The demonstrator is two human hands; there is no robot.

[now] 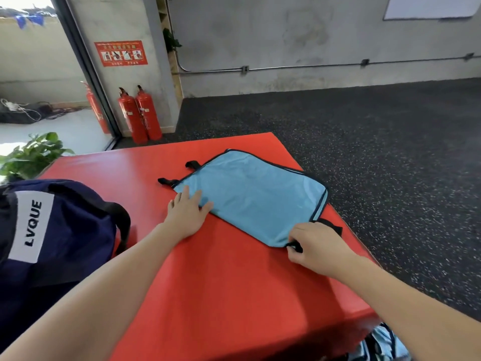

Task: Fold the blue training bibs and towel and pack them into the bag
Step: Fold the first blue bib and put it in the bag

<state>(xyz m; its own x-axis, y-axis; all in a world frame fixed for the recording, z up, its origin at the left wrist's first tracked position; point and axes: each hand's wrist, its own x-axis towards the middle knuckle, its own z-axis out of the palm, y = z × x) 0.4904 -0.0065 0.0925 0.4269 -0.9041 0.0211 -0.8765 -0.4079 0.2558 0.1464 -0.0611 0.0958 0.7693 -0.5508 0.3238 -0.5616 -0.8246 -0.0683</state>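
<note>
A light blue training bib with dark trim and black straps lies flat on the red mat. My left hand rests with straight fingers on the bib's near left corner. My right hand pinches a black strap at the bib's near right corner. A navy bag with a white "LVQUE" label stands at the mat's left edge. More light blue fabric shows below the mat's near right corner, partly hidden by my right arm.
Two red fire extinguishers stand by the wall beyond the mat, a third one further left by the glass door. A green plant is at the left. Dark speckled floor lies to the right of the mat.
</note>
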